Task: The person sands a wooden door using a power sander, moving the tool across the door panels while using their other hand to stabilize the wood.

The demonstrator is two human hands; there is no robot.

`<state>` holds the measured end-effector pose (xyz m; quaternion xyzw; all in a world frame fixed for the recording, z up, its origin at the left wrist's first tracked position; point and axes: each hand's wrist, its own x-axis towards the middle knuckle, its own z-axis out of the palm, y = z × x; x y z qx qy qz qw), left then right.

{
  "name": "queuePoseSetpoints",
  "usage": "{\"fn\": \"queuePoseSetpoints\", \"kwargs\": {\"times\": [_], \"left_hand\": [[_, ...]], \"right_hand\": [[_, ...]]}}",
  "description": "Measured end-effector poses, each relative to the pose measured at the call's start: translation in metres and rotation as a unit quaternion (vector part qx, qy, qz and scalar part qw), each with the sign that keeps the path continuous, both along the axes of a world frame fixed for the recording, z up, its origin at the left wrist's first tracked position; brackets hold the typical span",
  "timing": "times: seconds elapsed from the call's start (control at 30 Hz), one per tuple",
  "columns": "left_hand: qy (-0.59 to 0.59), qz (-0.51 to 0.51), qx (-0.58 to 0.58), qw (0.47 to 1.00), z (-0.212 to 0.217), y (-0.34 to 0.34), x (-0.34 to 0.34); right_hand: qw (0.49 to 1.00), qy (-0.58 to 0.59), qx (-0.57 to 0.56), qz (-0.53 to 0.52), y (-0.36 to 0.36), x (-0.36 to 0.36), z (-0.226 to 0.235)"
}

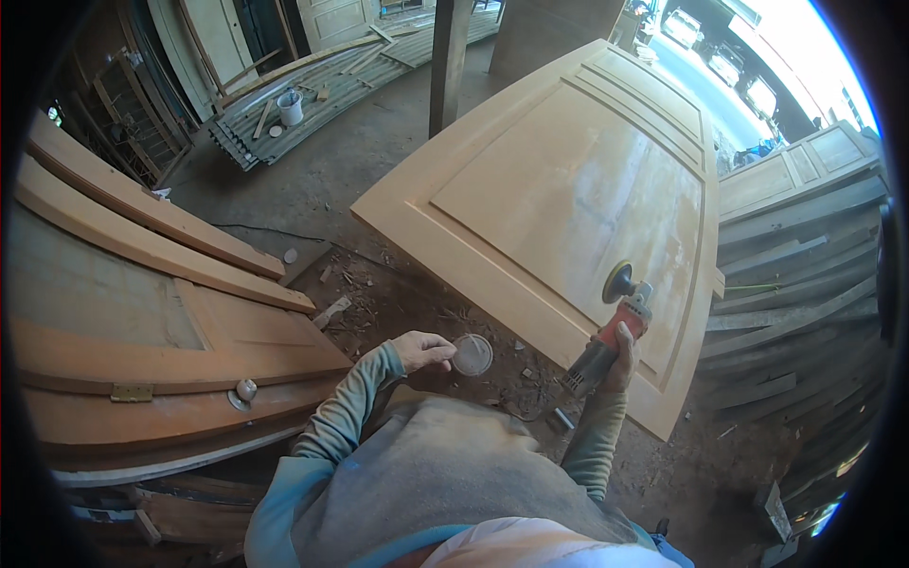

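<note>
A pale, unfinished wooden door (pixel 578 189) with a raised, framed panel lay flat across the middle of the workshop, its surface streaked with whitish sanding dust that thickened toward the near right corner. Over that corner, just inside the panel's moulded edge, the person held a red-bodied angle sander (pixel 611 336), its dark round pad (pixel 619 281) tilted up on edge and facing left, so that whether it touched the wood could not be told. The right hand (pixel 620 358) was wrapped tight around the tool's grey rear grip, fingers closed on it, the forearm in a grey-green sleeve rising from the lower edge. The left hand (pixel 421 350) hung off the door's near long edge, over the littered dirt floor (pixel 312 194), pinching a round, pale sanding disc (pixel 472 355) by its rim between thumb and curled fingers; the disc lay face-up and looked worn and dusty. To the person's left, a stack of darker wooden doors (pixel 142 331) carried a brass hinge (pixel 131 392) and a round knob (pixel 245 389). Beyond the floor, a white bucket (pixel 291 108) stood on corrugated sheeting (pixel 322 90), and weathered planks (pixel 795 284) were piled beside the door's right edge.
</note>
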<state>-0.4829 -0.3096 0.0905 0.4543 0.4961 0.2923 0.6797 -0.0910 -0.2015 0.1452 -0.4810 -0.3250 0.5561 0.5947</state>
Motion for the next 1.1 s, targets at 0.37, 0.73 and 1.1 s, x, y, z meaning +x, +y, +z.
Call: {"fn": "queuePoseSetpoints", "kwargs": {"times": [0.37, 0.73, 1.1], "left_hand": [[-0.052, -0.182, 0.008, 0.982, 0.045, 0.11, 0.039], [-0.231, -0.042, -0.067, 0.97, 0.024, 0.176, 0.181], [-0.202, -0.094, -0.11, 0.969, -0.037, 0.22, 0.165]], "right_hand": [[0.995, -0.089, -0.043, -0.015, -0.005, -0.072, 0.01], [0.958, -0.285, -0.019, 0.007, 0.048, -0.083, -0.002], [0.919, -0.378, -0.111, -0.023, 0.07, -0.123, -0.008]]}}
